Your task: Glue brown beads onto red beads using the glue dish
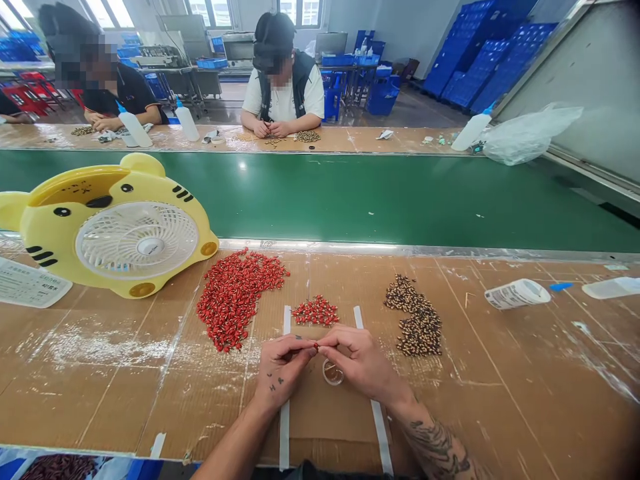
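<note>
Work near the middle of the tabletop's (125, 393) near edge. The large red pile (230, 300) lies toward the far edge, left of the work area; keep it apart from the small red pile (315, 311). Left hand (280, 367): thumb and forefinger are pinched on a red piece (316, 346), just above the cardboard sheet (330, 417). Use this pinch to steady the piece. Keep the clear dish (332, 382), beneath the fingers, free of knocks. Right hand (360, 363): thumb and forefinger close on the same piece from the opposite side. Apply light, even pressure with both fingertips aligned. Keep the right forearm clear of the dark-and-gold pile (419, 327), nearer the right edge.

Visibility limits: the left hand's remaining fingers are curled and partly hidden. The fingertips cover most of the red piece; it appears to be a single part. The dish's contents cannot be made out. The picture border cuts off a bottle (613, 287) at far right.
</note>
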Demonstrator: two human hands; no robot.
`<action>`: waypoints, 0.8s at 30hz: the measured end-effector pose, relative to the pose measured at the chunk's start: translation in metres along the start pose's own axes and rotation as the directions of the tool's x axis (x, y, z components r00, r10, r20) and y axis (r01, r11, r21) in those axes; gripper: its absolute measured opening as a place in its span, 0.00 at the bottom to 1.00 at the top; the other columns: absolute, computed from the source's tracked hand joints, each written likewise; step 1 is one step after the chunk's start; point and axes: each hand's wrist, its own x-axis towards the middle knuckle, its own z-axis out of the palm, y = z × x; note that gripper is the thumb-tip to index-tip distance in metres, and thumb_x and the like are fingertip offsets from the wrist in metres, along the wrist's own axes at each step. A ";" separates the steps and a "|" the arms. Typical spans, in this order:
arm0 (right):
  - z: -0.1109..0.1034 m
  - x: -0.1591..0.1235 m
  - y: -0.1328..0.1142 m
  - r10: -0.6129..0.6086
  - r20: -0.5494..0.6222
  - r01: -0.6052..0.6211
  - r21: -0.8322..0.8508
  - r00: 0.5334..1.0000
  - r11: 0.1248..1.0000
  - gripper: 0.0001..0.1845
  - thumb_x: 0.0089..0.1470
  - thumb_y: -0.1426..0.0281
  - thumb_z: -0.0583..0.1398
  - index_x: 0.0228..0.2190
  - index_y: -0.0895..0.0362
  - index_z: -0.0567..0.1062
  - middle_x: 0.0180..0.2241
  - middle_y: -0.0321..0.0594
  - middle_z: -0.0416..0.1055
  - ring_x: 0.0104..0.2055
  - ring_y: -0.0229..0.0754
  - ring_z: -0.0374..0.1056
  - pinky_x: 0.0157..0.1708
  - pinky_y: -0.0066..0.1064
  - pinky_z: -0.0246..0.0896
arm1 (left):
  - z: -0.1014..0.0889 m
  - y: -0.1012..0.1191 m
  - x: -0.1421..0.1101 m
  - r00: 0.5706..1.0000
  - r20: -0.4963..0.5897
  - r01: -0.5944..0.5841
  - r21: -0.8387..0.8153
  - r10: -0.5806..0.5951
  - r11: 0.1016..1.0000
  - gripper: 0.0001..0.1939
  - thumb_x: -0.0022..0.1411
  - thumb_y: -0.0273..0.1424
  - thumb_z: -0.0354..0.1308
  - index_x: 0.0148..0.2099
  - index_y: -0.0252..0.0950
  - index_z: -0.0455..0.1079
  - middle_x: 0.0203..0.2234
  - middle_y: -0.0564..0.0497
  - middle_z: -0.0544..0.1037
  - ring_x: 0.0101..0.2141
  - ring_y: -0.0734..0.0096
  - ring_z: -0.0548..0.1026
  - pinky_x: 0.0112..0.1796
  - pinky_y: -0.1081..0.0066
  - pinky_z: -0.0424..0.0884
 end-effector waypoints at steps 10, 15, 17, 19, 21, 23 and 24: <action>0.000 0.008 0.009 0.015 -0.012 -0.016 -0.045 1.000 0.999 0.07 0.60 0.71 0.60 0.33 0.55 0.80 0.30 0.37 0.76 0.34 0.40 0.70 0.36 0.31 0.63 | 0.006 0.003 0.007 1.000 0.019 -0.026 0.134 0.024 0.991 0.06 0.60 0.28 0.61 0.36 0.38 0.80 0.30 0.49 0.83 0.30 0.67 0.79 0.33 0.72 0.72; -0.023 0.002 0.014 0.078 -0.165 -0.089 -0.058 0.983 0.994 0.07 0.58 0.69 0.61 0.38 0.55 0.79 0.37 0.39 0.77 0.38 0.42 0.72 0.41 0.32 0.65 | 0.001 0.005 0.017 0.988 0.092 -0.150 0.425 0.122 0.893 0.09 0.63 0.26 0.56 0.39 0.38 0.78 0.32 0.50 0.82 0.31 0.69 0.79 0.33 0.74 0.72; -0.031 -0.002 0.015 0.092 -0.194 -0.106 -0.063 0.977 0.992 0.07 0.58 0.68 0.61 0.38 0.55 0.79 0.36 0.39 0.77 0.37 0.42 0.72 0.40 0.32 0.65 | 0.001 0.004 0.022 0.980 0.134 -0.194 0.543 0.144 0.817 0.10 0.63 0.25 0.55 0.39 0.38 0.77 0.33 0.50 0.82 0.33 0.68 0.79 0.34 0.72 0.72; -0.035 -0.006 0.016 0.076 -0.184 -0.091 -0.070 0.980 0.993 0.07 0.58 0.69 0.60 0.37 0.55 0.79 0.35 0.38 0.77 0.37 0.41 0.71 0.40 0.32 0.65 | 0.003 0.003 0.027 0.973 0.176 -0.229 0.637 0.150 0.737 0.10 0.64 0.24 0.54 0.39 0.38 0.76 0.33 0.50 0.82 0.34 0.66 0.79 0.37 0.70 0.72; -0.037 -0.009 0.018 0.062 -0.172 -0.076 -0.077 0.983 0.994 0.07 0.59 0.69 0.60 0.36 0.55 0.79 0.34 0.38 0.77 0.36 0.41 0.71 0.40 0.32 0.64 | 0.006 0.003 0.031 0.969 0.196 -0.246 0.697 0.152 0.674 0.10 0.65 0.25 0.52 0.40 0.38 0.76 0.34 0.49 0.81 0.35 0.64 0.78 0.37 0.68 0.72; -0.038 -0.011 0.021 0.057 -0.156 -0.069 -0.074 0.986 0.995 0.06 0.59 0.69 0.60 0.36 0.55 0.78 0.34 0.38 0.76 0.36 0.41 0.71 0.40 0.32 0.64 | 0.004 0.004 0.032 0.968 0.196 -0.251 0.724 0.158 0.643 0.11 0.66 0.26 0.51 0.42 0.38 0.75 0.36 0.47 0.80 0.35 0.65 0.78 0.37 0.69 0.72; -0.038 -0.012 0.022 0.053 -0.137 -0.063 -0.072 0.989 0.995 0.06 0.59 0.69 0.60 0.36 0.55 0.78 0.34 0.38 0.76 0.37 0.41 0.71 0.40 0.32 0.63 | -0.001 0.005 0.031 0.968 0.187 -0.250 0.732 0.166 0.634 0.11 0.67 0.26 0.50 0.42 0.37 0.74 0.36 0.47 0.80 0.35 0.65 0.78 0.36 0.69 0.72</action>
